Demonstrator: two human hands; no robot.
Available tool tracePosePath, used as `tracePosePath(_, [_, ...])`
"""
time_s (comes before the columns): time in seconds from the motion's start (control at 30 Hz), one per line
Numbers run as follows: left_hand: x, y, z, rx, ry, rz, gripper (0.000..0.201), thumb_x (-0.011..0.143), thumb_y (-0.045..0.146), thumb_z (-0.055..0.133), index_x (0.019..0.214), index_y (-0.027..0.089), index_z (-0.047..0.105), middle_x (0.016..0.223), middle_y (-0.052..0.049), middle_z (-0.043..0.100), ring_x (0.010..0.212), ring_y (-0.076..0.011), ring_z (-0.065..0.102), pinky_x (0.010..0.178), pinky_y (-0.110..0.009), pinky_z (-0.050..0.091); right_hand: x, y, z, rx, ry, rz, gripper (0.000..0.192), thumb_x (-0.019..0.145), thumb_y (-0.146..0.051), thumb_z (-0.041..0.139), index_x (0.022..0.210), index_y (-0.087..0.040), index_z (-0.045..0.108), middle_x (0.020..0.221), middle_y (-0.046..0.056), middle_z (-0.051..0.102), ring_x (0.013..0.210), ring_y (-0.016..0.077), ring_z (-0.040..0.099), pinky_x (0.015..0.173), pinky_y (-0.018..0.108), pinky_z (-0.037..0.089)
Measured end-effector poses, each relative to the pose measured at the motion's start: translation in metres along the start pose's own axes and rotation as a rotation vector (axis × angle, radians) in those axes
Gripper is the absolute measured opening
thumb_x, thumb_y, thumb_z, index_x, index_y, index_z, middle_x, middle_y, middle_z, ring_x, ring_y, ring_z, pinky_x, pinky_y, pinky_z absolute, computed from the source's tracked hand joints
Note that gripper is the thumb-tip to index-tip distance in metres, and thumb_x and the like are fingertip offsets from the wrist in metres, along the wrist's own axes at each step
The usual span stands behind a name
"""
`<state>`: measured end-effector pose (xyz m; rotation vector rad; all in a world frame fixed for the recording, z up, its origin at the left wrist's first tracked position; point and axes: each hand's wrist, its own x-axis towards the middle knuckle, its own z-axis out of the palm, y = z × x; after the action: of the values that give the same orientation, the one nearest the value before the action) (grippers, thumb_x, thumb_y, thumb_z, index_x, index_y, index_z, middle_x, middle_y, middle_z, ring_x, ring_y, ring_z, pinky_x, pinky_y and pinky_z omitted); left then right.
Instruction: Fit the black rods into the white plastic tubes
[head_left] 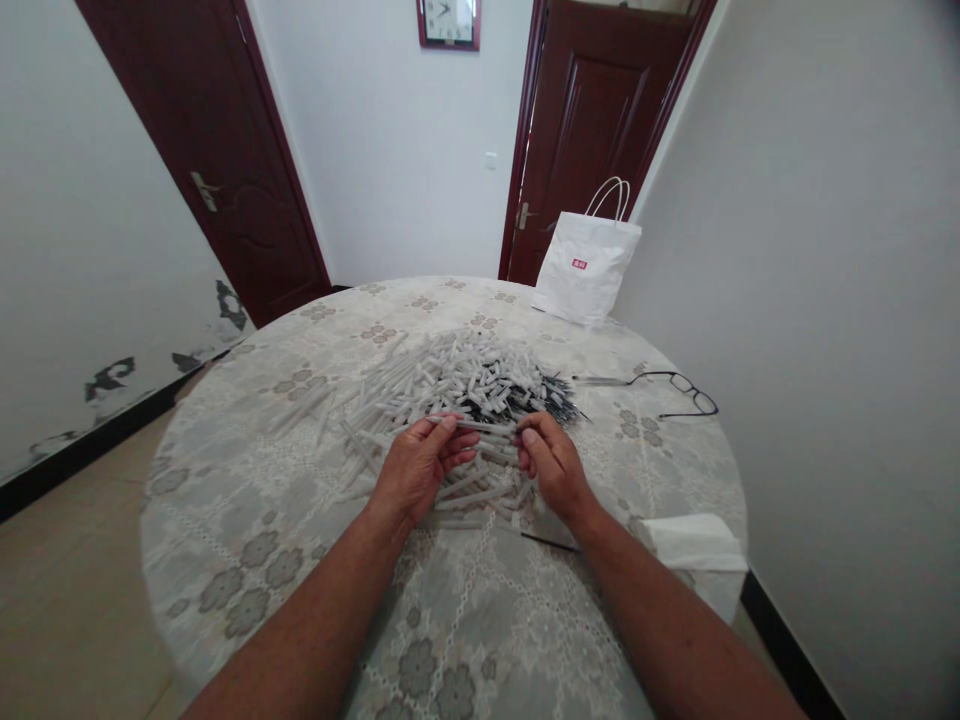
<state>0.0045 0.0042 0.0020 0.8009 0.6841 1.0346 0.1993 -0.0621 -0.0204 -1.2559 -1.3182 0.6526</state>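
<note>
Walls of pale white stand around me, with two dark red-brown doors, one at the left (pixel 217 170) and one ahead on the right (pixel 592 130), and a wall clock (pixel 448 22) high between them. Below them a round table (pixel 247 500) under a lace-patterned cloth fills most of what I see. At its far edge a white paper bag (pixel 586 268) with looped handles stands upright, well apart from my hands. Spread across the middle of the table lies a broad heap of white tubes (pixel 442 385), with a tangle of thin black pieces (pixel 551 400) at its right side. A folded white tissue (pixel 694 545) rests at the near right rim, and a pair of black-framed glasses (pixel 675 390) lies open to the right of the heap.

Both my forearms reach in from below. Between my hands, at the heap's near edge, I hold one white tube (pixel 480 427) level: my left hand (pixel 416 470) pinches its left end with narrow fingers, and my right hand (pixel 551 465) grips its right end. More tubes lie loose beneath my palms, and one thin black piece (pixel 547 542) lies just beside my right wrist.
</note>
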Motion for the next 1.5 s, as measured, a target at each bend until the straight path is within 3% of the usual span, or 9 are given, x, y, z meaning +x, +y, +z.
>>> tracePosePath(0.07, [0.0, 0.0, -0.001, -0.002, 0.002, -0.001, 0.021, 0.085, 0.027, 0.076, 0.098, 0.013, 0.068, 0.091, -0.008, 0.076, 0.081, -0.0188, 0.076, 0.07, -0.029, 0.063, -0.001, -0.001, -0.001, -0.026, 0.006, -0.012, 0.023, 0.097, -0.043, 0.053, 0.108, -0.022, 0.055, 0.084, 0.0, 0.062, 0.063, 0.0137, 0.055, 0.056, 0.025, 0.042])
tracePosePath(0.17, [0.0, -0.001, -0.001, 0.003, -0.008, -0.013, 0.021, 0.085, 0.026, 0.075, 0.099, 0.013, 0.068, 0.091, -0.008, 0.076, 0.081, -0.0187, 0.076, 0.069, -0.029, 0.063, 0.0, -0.003, -0.002, -0.087, -0.002, -0.012, 0.02, 0.098, -0.042, 0.051, 0.099, -0.022, 0.056, 0.072, -0.002, 0.057, 0.061, 0.0139, 0.053, 0.058, 0.025, 0.042])
tracePosePath(0.33, [-0.001, -0.002, -0.001, 0.016, -0.04, -0.015, 0.024, 0.086, 0.027, 0.075, 0.103, 0.013, 0.067, 0.094, -0.01, 0.076, 0.082, -0.0199, 0.076, 0.071, -0.03, 0.063, 0.002, -0.003, -0.001, -0.101, -0.045, 0.006, 0.043, 0.103, -0.049, 0.038, 0.073, -0.022, 0.052, 0.063, -0.002, 0.052, 0.056, 0.0131, 0.05, 0.055, 0.026, 0.04])
tracePosePath(0.57, [0.0, -0.001, -0.002, 0.003, -0.015, -0.003, 0.023, 0.085, 0.029, 0.076, 0.1, 0.013, 0.067, 0.094, -0.01, 0.076, 0.083, -0.0199, 0.076, 0.07, -0.029, 0.063, 0.0, -0.001, -0.002, -0.037, -0.005, -0.011, 0.024, 0.099, -0.045, 0.049, 0.1, -0.022, 0.056, 0.073, -0.003, 0.057, 0.059, 0.0136, 0.053, 0.056, 0.025, 0.041])
tracePosePath(0.77, [0.0, -0.001, -0.001, 0.004, -0.03, -0.005, 0.024, 0.085, 0.028, 0.076, 0.102, 0.013, 0.068, 0.095, -0.01, 0.077, 0.083, -0.0198, 0.076, 0.07, -0.029, 0.063, 0.0, -0.002, -0.002, -0.127, -0.045, -0.033, 0.031, 0.103, -0.042, 0.04, 0.081, -0.022, 0.052, 0.064, -0.003, 0.052, 0.059, 0.0139, 0.05, 0.059, 0.026, 0.04])
tracePosePath(0.97, [-0.002, -0.001, 0.0, 0.014, -0.028, -0.011, 0.029, 0.082, 0.031, 0.078, 0.102, 0.013, 0.068, 0.089, -0.011, 0.077, 0.08, -0.0208, 0.076, 0.07, -0.03, 0.063, 0.0, -0.003, -0.002, -0.123, -0.007, -0.022, 0.024, 0.1, -0.043, 0.045, 0.091, -0.023, 0.053, 0.065, -0.004, 0.053, 0.058, 0.0143, 0.049, 0.056, 0.026, 0.038])
tracePosePath(1.3, [-0.001, -0.003, 0.0, 0.045, -0.04, -0.021, 0.027, 0.083, 0.032, 0.077, 0.099, 0.012, 0.069, 0.09, -0.011, 0.076, 0.08, -0.0201, 0.075, 0.071, -0.032, 0.063, -0.002, -0.003, -0.002, -0.161, -0.03, -0.016, 0.041, 0.105, -0.045, 0.037, 0.073, -0.023, 0.049, 0.061, -0.003, 0.053, 0.056, 0.0137, 0.05, 0.057, 0.027, 0.038])
tracePosePath(1.4, [-0.002, -0.001, 0.001, 0.065, -0.018, -0.015, 0.029, 0.081, 0.033, 0.079, 0.098, 0.012, 0.07, 0.089, -0.01, 0.076, 0.078, -0.0195, 0.075, 0.07, -0.031, 0.063, -0.001, -0.007, -0.003, -0.231, 0.017, -0.061, 0.031, 0.104, -0.042, 0.041, 0.087, -0.022, 0.057, 0.068, -0.002, 0.057, 0.062, 0.015, 0.054, 0.061, 0.027, 0.042])
tracePosePath(1.5, [-0.002, 0.0, 0.002, 0.11, 0.002, 0.013, 0.033, 0.077, 0.036, 0.082, 0.099, 0.013, 0.071, 0.086, -0.009, 0.076, 0.077, -0.0196, 0.074, 0.071, -0.032, 0.063, 0.002, -0.014, -0.005, -0.381, 0.05, -0.252, 0.022, 0.099, -0.034, 0.052, 0.116, -0.021, 0.06, 0.098, 0.006, 0.065, 0.085, 0.0194, 0.06, 0.075, 0.032, 0.048])
